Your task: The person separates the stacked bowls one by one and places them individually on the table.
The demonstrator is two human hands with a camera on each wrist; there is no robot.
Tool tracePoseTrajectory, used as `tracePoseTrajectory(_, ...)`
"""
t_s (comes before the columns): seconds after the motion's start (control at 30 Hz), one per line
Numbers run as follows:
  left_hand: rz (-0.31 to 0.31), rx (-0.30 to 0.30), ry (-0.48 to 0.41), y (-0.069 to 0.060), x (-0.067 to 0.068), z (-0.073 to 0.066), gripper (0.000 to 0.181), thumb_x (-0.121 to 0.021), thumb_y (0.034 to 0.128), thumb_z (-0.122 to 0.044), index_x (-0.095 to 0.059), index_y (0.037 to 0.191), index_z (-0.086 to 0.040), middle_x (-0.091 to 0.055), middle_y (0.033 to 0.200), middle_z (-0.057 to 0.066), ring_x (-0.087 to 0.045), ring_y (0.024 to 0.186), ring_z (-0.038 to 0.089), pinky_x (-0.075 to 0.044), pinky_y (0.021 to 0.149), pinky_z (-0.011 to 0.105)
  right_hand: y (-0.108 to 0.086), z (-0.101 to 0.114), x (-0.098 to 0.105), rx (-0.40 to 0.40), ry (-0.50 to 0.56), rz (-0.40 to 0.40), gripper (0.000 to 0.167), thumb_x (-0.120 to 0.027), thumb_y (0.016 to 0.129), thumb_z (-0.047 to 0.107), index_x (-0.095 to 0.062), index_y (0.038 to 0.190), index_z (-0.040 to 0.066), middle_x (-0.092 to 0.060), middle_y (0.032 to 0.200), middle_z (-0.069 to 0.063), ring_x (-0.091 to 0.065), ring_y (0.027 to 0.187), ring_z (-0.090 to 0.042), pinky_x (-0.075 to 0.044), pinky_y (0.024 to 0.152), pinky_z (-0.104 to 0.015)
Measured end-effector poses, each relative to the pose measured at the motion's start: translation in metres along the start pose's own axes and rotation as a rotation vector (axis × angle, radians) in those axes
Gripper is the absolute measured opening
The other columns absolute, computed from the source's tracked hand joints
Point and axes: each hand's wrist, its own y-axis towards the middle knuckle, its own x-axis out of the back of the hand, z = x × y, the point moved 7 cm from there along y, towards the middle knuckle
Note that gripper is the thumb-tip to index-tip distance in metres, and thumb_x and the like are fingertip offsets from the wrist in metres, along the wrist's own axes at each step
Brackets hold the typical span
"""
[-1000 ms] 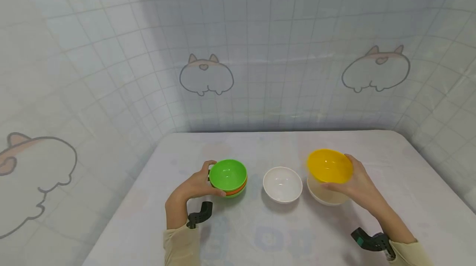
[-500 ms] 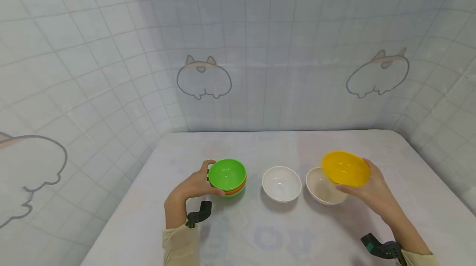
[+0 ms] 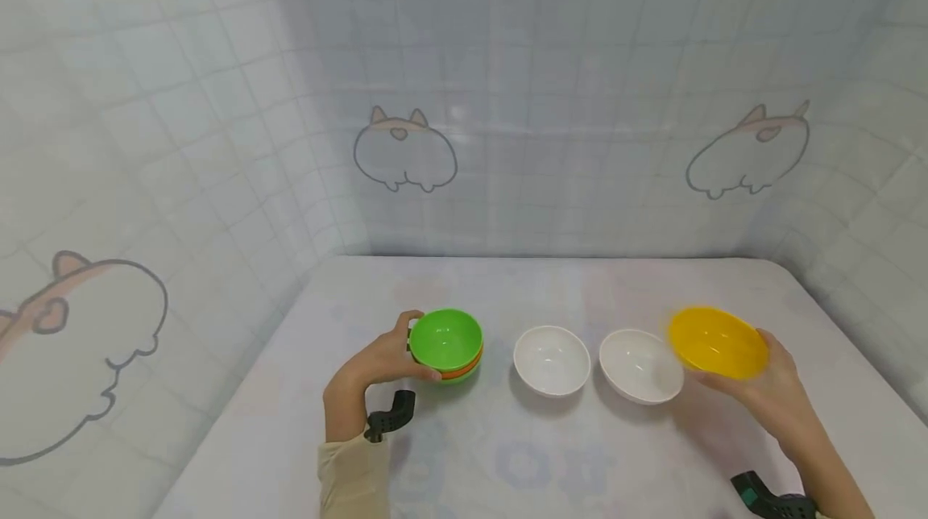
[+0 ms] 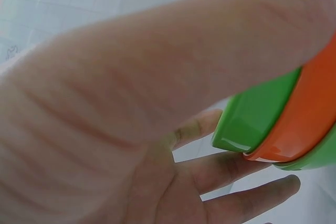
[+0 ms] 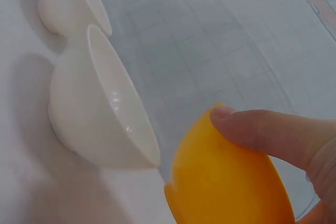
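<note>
Left hand (image 3: 379,362), fingers clamped, holds a nested stack of glossy green-and-orange round bowls (image 3: 445,339). Right hand (image 3: 770,390) pinches a glossy yellow round bowl (image 3: 715,342), apparently raised, beside a glossy white round bowl (image 3: 641,367) and a second white bowl (image 3: 552,362), all three unnested.

Pale tabletop (image 3: 536,289), gridded sheeting (image 3: 565,140) around it, printed cartoon animals (image 3: 405,153)

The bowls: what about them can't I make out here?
- Left wrist view: parts of the upper green bowl and orange bowl, covered by the left grip or cut off by the right edge.
- Head view: the orange bowl's inside, covered by the upper green bowl.
- Right wrist view: the yellow bowl's lower part, cut off by the bottom edge.
- Right wrist view: the farther white bowl's top, cut off by the top edge.
</note>
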Motion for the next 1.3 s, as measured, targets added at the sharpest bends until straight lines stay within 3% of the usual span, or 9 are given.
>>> tracePoseTrajectory(0.27, 0.016, -0.031, -0.003, -0.003, 0.005, 0.002, 0.105, -0.089, 0.0661, -0.034, -0.024, 0.146, -0.010, -0.055, 0.126, 0.019, -0.052, 0.116, 0.033, -0.042, 0.093, 0.054, -0.013, -0.011, 0.002, -0.076, 0.007, -0.053, 0.112, -0.078, 0.081, 0.033, 0.000, 0.147, -0.012, -0.016, 0.145, -0.040, -0.025, 0.124, -0.054, -0.026, 0.096, -0.071)
tracePoseTrajectory(0.57, 0.016, -0.035, -0.009, -0.001, 0.005, 0.004, 0.104, -0.089, 0.0659, -0.034, -0.025, 0.146, -0.012, -0.055, 0.126, 0.017, -0.053, 0.114, 0.031, -0.042, 0.093, 0.052, -0.012, -0.035, -0.005, -0.194, -0.003, -0.066, 0.118, -0.077, 0.081, 0.038, 0.006, 0.148, -0.010, -0.004, 0.149, -0.039, -0.020, 0.129, -0.056, -0.024, 0.100, -0.070)
tracePoseTrajectory(0.83, 0.015, -0.035, -0.018, 0.001, 0.003, 0.006, 0.104, -0.089, 0.0664, -0.033, -0.025, 0.146, -0.012, -0.054, 0.128, 0.017, -0.051, 0.117, 0.032, -0.041, 0.094, 0.053, -0.012, -0.044, -0.011, -0.141, -0.010, -0.114, 0.112, -0.078, 0.081, 0.034, 0.000, 0.147, -0.013, -0.015, 0.145, -0.041, -0.024, 0.126, -0.055, -0.026, 0.100, -0.069)
tracePoseTrajectory(1.07, 0.000, -0.023, -0.006, 0.001, 0.000, 0.006, 0.105, -0.089, 0.0652, -0.034, -0.026, 0.146, -0.013, -0.054, 0.128, 0.016, -0.052, 0.116, 0.032, -0.042, 0.093, 0.053, -0.008, -0.055, -0.011, -0.232, -0.014, -0.099, 0.115, -0.077, 0.080, 0.035, 0.004, 0.148, -0.010, -0.008, 0.149, -0.038, -0.020, 0.129, -0.054, -0.024, 0.102, -0.067)
tracePoseTrajectory(1.3, -0.003, -0.007, 0.017, 0.000, -0.001, 0.005, 0.107, -0.089, 0.0650, -0.036, -0.025, 0.147, -0.012, -0.055, 0.126, 0.017, -0.053, 0.115, 0.031, -0.043, 0.092, 0.053, -0.006, -0.061, -0.009, -0.240, -0.026, -0.080, 0.115, -0.078, 0.079, 0.030, 0.005, 0.148, -0.011, -0.007, 0.149, -0.039, -0.020, 0.128, -0.054, -0.023, 0.102, -0.067)
